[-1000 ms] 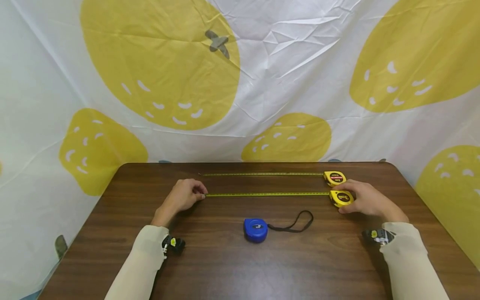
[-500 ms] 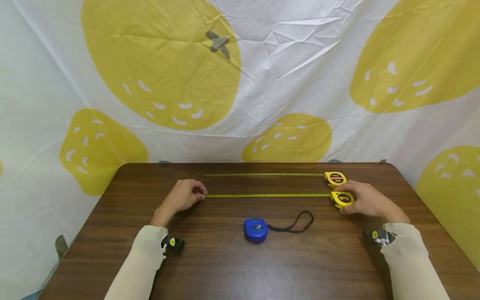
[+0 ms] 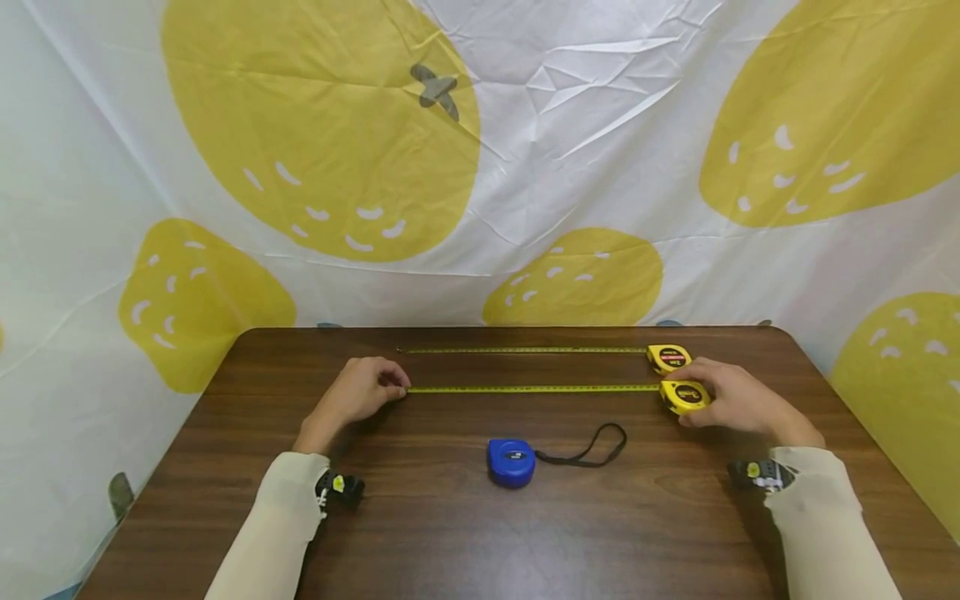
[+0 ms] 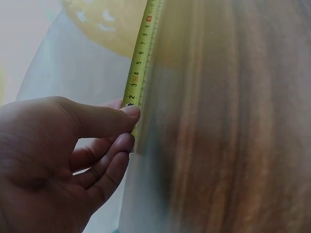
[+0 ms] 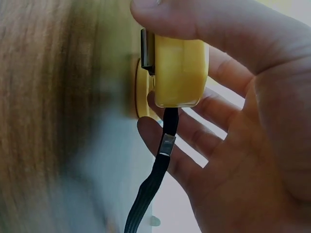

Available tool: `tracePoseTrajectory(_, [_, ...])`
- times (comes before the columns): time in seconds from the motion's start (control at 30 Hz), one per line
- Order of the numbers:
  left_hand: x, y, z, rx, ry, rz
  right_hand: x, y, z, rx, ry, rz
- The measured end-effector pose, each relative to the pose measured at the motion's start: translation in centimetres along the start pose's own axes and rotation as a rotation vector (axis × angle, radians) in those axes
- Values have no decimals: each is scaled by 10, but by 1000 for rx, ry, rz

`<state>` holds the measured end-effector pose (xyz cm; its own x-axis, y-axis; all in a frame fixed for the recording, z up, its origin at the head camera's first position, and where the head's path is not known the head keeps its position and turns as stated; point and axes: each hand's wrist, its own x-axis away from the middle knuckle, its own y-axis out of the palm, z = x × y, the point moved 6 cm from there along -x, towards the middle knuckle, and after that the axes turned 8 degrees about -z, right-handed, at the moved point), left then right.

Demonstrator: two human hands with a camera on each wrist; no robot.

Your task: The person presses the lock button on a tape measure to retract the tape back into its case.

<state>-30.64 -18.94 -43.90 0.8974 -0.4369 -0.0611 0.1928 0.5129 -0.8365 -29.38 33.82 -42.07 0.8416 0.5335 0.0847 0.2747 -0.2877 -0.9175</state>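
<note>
The near yellow tape measure (image 3: 684, 397) is gripped by my right hand (image 3: 738, 402), with the thumb on the near side. Its yellow blade (image 3: 532, 389) runs out straight to the left, low over the table. At the far end my left hand (image 3: 363, 390) pinches the blade tip; in the left wrist view the thumb (image 4: 130, 110) lies over the first numbers. A black wrist strap (image 5: 150, 179) hangs from the yellow case in the right wrist view. Just behind lies a second yellow tape measure (image 3: 669, 357), its own blade (image 3: 525, 349) drawn out parallel.
A blue tape measure (image 3: 512, 463) lies nearer on the brown wooden table (image 3: 480, 542), its black cord loop (image 3: 600, 454) stretched to the right. A white cloth (image 3: 570, 167) with yellow fruit prints hangs behind the table. Small cameras are strapped to both wrists.
My left hand has shifted very slightly left with the blade tip. The right hand keeps its grip on the case almost in place. The other tape measures lie as before.
</note>
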Motion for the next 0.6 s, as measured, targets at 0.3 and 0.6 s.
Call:
tracePoseTrajectory(0.3, [3,-10,1,12,11,8,4,-10,-8,-17,-20,34])
tracePoseTrajectory(0.6, [7,-23,6,11,43,36,13,-24,-19,-18,-96,123])
